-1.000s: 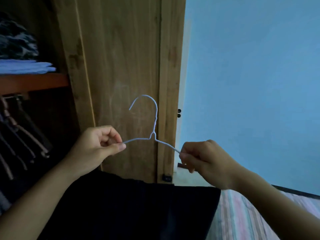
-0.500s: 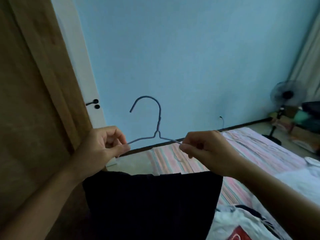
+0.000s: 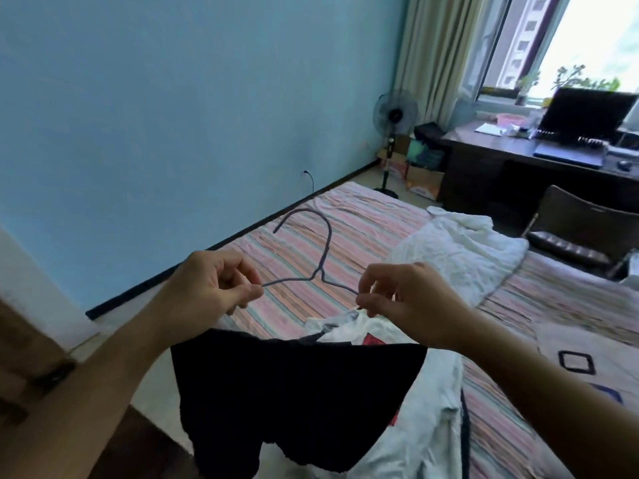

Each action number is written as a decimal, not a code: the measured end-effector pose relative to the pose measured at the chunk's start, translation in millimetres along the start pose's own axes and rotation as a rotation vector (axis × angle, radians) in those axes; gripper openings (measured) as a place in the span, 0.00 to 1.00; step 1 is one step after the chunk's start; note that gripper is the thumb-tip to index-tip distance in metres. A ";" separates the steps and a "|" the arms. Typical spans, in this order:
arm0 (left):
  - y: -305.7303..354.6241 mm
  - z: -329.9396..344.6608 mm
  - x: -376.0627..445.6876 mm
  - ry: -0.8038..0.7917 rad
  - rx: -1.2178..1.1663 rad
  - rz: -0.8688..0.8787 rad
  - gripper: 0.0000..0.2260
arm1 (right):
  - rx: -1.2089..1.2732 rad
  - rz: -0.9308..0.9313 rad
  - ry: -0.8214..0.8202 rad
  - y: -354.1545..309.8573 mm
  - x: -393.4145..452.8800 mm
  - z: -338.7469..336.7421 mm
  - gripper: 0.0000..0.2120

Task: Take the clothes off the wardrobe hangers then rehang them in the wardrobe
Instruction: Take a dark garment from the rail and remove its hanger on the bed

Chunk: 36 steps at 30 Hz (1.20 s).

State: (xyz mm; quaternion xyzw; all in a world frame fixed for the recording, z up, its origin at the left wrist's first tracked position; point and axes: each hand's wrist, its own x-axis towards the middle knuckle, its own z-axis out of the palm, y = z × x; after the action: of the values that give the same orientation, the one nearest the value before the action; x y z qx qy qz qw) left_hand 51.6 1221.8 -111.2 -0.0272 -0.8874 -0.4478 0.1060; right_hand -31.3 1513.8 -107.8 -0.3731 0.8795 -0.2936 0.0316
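- The left hand (image 3: 221,288) pinches the left shoulder of a thin wire hanger (image 3: 313,257) between thumb and curled fingers, at about 9 o'clock from the hanger's neck.
- The right hand (image 3: 404,302) pinches the opposite shoulder at about 4 o'clock from the neck. A grip on each end probably keeps the light wire level and steady.
- The hook stands up and curls toward 11 o'clock, clear of both hands, so it stays free for a rail.
- A black garment (image 3: 294,402) hangs below the hands toward 6 o'clock, with its top edge stretched straight between them. It appears draped over the hanger's lower bar, though the bar itself is hidden.
- Beyond, from 12 to 3 o'clock, lies a striped bed (image 3: 345,219). A crumpled white garment (image 3: 463,250) rests on it at 2 o'clock, and a white shirt with a red print (image 3: 428,409) lies just under the black cloth at 5 o'clock.
- Holding the piece out over the bed suggests it is about to come off the hanger and join those clothes; that is a judgement only.
- No wardrobe interior shows in this view.
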 end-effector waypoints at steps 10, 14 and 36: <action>-57.5 89.1 54.0 -0.247 -0.043 -0.107 0.08 | -0.163 0.196 0.013 75.0 -33.4 30.8 0.06; -79.1 142.2 90.9 -0.347 -0.029 -0.178 0.06 | -0.174 0.314 -0.051 129.9 -31.3 46.3 0.07; -264.1 474.9 353.2 -0.293 0.314 -0.392 0.04 | -0.096 0.775 -0.142 533.5 87.2 166.5 0.07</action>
State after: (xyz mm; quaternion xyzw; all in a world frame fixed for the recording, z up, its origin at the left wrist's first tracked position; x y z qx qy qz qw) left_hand -408.8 1427.7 -518.3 0.0971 -0.9400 -0.3082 -0.1091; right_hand -388.6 1665.9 -519.1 -0.0338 0.9635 -0.1921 0.1834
